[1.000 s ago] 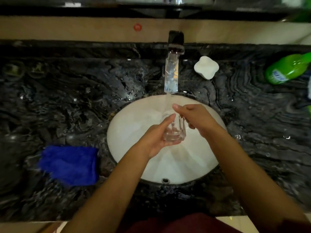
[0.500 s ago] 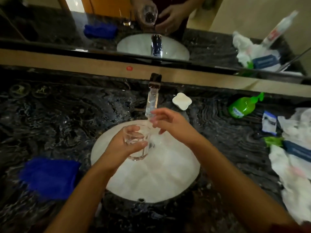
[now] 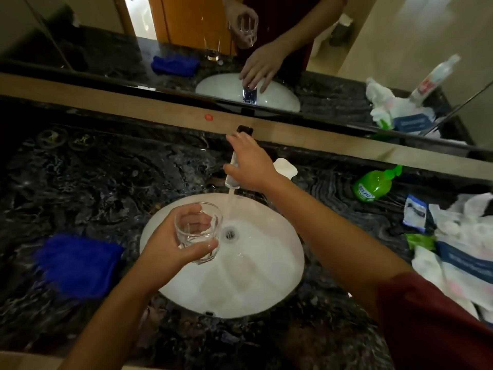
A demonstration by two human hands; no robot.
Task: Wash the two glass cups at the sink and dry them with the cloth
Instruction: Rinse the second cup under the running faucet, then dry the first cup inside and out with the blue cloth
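The person stood at the sink [image 3: 280, 284] with the left hand [image 3: 170, 247] wrapped round a glass cup [image 3: 198, 232], its grip closed on the cup's side, thumb across the near wall and fingers behind. The cup was held upright over the left half of the white basin, just beside the running stream and not under it. The right hand [image 3: 249, 162] lay over the chrome faucet [image 3: 236, 166], fingers loosely spread along its top; whether that grip had actually closed on the lever I could not tell.

The blue cloth [image 3: 77, 265] sat on the dark marble counter [image 3: 120, 169] left of the basin, well apart from the water. A second glass showed only in the mirror [image 3: 266, 49], standing near the cloth's reflection; on the counter itself it was out of sight.

As I judged it, the step in hand was shutting off the water. Done well, the lever would be eased down with the right hand while the left kept the wet cup level and firmly held, since wet glass slips. Tipping out the little water at the bottom before reaching for the cloth would make the drying easier.
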